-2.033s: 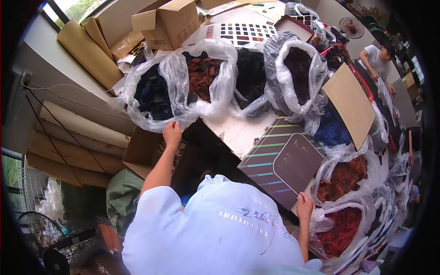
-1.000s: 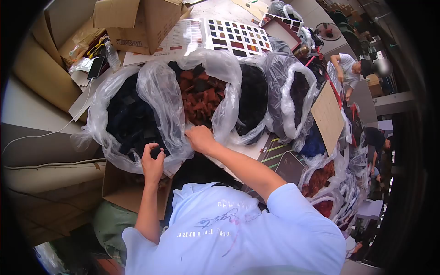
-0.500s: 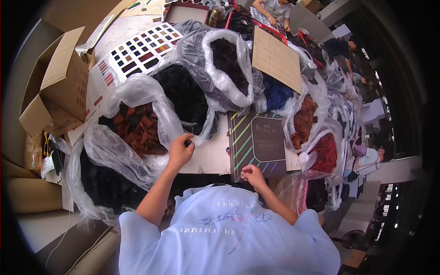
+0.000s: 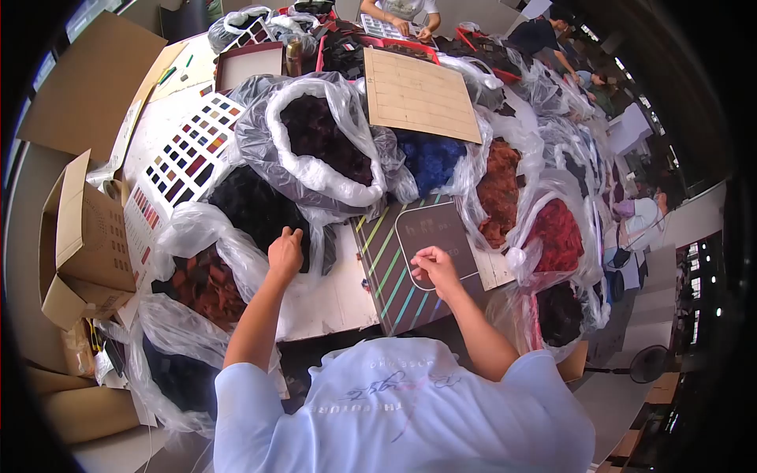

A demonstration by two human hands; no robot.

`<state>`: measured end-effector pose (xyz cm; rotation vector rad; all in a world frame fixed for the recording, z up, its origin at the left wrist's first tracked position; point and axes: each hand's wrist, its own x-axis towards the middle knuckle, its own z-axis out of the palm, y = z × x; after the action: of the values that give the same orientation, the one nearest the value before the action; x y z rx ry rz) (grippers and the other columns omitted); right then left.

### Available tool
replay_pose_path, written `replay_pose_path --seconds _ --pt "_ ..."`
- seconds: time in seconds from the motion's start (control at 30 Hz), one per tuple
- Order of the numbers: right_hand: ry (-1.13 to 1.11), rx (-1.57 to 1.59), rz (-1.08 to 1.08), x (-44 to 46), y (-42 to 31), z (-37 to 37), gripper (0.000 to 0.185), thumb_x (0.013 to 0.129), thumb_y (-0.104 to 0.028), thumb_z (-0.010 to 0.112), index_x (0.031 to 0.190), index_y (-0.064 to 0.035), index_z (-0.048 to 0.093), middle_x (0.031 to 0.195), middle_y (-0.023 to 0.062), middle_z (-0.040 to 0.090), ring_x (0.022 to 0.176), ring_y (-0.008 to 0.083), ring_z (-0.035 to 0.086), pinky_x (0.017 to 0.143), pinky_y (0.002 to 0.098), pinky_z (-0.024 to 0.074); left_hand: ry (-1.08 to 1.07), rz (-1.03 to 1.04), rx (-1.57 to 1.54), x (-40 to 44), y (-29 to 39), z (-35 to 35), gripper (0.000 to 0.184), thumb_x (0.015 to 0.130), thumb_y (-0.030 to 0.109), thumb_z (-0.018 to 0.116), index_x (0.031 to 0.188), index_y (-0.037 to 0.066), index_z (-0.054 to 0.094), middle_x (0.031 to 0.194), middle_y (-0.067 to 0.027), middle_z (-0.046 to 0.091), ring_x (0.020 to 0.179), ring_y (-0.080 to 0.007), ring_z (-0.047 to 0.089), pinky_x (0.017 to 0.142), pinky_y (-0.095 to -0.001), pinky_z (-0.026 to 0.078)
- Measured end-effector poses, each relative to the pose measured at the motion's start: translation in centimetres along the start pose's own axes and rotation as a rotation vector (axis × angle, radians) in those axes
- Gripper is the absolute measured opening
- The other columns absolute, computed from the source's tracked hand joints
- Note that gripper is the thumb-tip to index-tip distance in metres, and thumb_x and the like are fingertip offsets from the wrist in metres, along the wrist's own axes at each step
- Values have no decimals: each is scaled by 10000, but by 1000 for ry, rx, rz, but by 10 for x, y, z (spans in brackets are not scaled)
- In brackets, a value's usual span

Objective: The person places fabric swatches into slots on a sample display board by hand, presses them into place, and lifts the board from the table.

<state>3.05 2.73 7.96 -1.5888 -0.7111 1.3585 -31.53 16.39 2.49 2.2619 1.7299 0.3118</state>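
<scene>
My left hand [image 4: 286,252] is closed at the near edge of a plastic bag of black swatch-like pieces [image 4: 256,206]. Its fingertips point away from me, and I cannot make out what is in them. My right hand [image 4: 435,268] hovers over a dark flat box [image 4: 434,309] with coloured diagonal stripes and a rounded label frame. Its fingers are curled toward the thumb in a pinch; anything between them is too small to name. Left of my left hand, another plastic bag holds rust-brown pieces [image 4: 206,290].
Farther back are a bag of dark maroon material [image 4: 325,143], blue material [image 4: 430,162] and a cardboard sheet [image 4: 418,93]. Orange-brown [image 4: 498,189] and red [image 4: 556,236] bags stand right. A colour chart [image 4: 189,154] and open carton [image 4: 93,240] lie left. A person's hands [image 4: 414,30] work across the table.
My left hand, earlier pinching a dark piece near the rust-brown bag, is now at the black bag's edge. My right hand has moved forward over the box. The view has shifted.
</scene>
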Motion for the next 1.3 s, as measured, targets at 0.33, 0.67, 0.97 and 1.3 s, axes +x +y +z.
replay_pose_path --seconds 0.33,0.67,0.97,1.3 --pt "-277 -533 -450 271 -108 144 205 822 -273 704 926 -97 715 873 108 721 847 271 693 779 381 532 488 -652 -458 -94 66 -21 237 786 113 694 1005 23 680 916 -150 673 823 -308 656 754 -385 518" --pt "-170 -729 -487 301 -137 220 410 771 -342 749 1071 -70 686 1053 154 699 1004 329 663 856 420 523 311 -1120 -89 -297 166 13 315 693 110 678 998 46 723 939 -176 683 892 -311 664 827 -383 516" --pt "-124 -364 -390 291 -119 212 281 708 -266 666 861 -31 684 866 209 697 865 373 674 789 454 533 403 -1150 -462 -290 137 18 182 776 94 663 921 -15 683 682 -133 654 518 -168 624 501 -321 510" --pt "-236 -17 -252 261 -170 152 180 766 -138 698 885 -44 600 732 67 619 579 200 629 486 335 506 264 -962 -417 -250 115 19 230 789 126 663 980 -3 662 715 -128 657 513 -196 605 534 -340 489"
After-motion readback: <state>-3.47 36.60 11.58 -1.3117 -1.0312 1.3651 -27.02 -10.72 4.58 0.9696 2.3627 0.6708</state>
